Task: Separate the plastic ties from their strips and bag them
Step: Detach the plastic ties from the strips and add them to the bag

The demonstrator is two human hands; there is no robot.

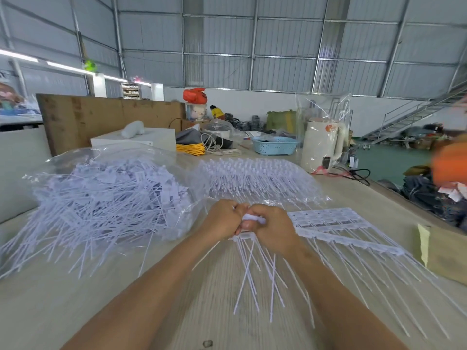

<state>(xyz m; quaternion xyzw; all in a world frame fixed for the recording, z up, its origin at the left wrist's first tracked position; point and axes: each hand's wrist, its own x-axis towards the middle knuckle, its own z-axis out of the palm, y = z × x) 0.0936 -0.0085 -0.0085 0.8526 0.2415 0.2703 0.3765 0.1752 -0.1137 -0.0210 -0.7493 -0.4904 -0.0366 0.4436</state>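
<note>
- A pale wooden table [75, 306] is seen from above, with two bare forearms reaching forward.
- The left hand [222, 219] and right hand [271, 229] are pressed together at the centre, both closed around the white heads of a bunch of plastic ties [255, 271], whose thin tails fan toward the viewer.
- An uncut strip of ties [336, 224] lies just right of the hands.
- A clear bag [106, 188] heaped with loose ties is spread to the left.

two hands [222, 218] [273, 227] meet on one table [75, 299]. loose ties [101, 205] are too many to count, heaped in one clear bag [75, 157]. two stacks of strips [255, 173] [328, 221]. one blue basket [274, 145], one white kettle [322, 145], one yellow cable coil [190, 149].
</note>
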